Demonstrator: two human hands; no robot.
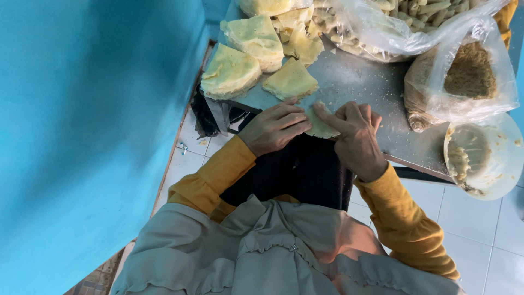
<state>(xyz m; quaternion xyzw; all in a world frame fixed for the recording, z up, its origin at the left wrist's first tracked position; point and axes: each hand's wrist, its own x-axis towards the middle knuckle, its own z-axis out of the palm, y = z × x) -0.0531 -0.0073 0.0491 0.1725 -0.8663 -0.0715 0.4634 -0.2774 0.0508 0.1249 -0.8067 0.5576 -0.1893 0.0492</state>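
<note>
A pale yellow wrapper (318,127) lies at the near edge of the metal table (371,87). My left hand (274,128) presses on its left side with fingers bent. My right hand (356,136) folds its right side, forefinger laid across the top. Both hands touch the same wrapper, which is mostly hidden beneath them. Yellow sleeves cover both wrists.
Several folded wedge-shaped stacks of wrappers (256,54) lie at the table's far left. A clear bag of breadcrumbs (464,79) and a bag of finished rolls (393,22) sit at the right. A white bowl of filling (483,155) overhangs the right edge. A blue wall (93,125) stands left.
</note>
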